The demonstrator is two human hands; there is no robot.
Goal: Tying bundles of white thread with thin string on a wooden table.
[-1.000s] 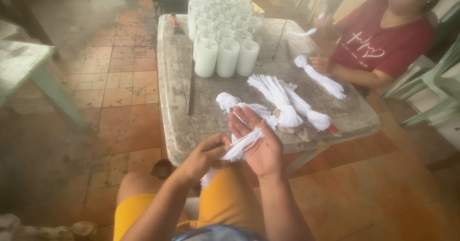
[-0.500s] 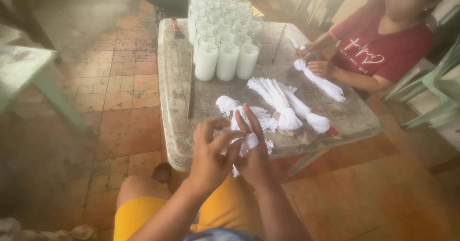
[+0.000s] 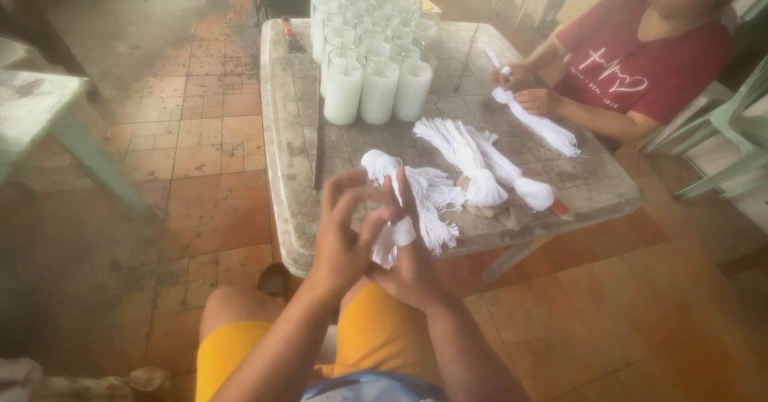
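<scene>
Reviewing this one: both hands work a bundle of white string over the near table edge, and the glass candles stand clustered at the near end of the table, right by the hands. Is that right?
Not quite. In the head view, both hands, left hand and right hand, do work the bundle of white string over the near edge of the table, but the glass candles stand clustered at the far end, away from the hands.

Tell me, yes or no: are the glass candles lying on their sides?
No, the glass candles stand upright in a cluster on the table.

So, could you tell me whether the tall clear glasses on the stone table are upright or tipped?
Upright: the tall clear glasses stand clustered, rims up, filled white.
</scene>
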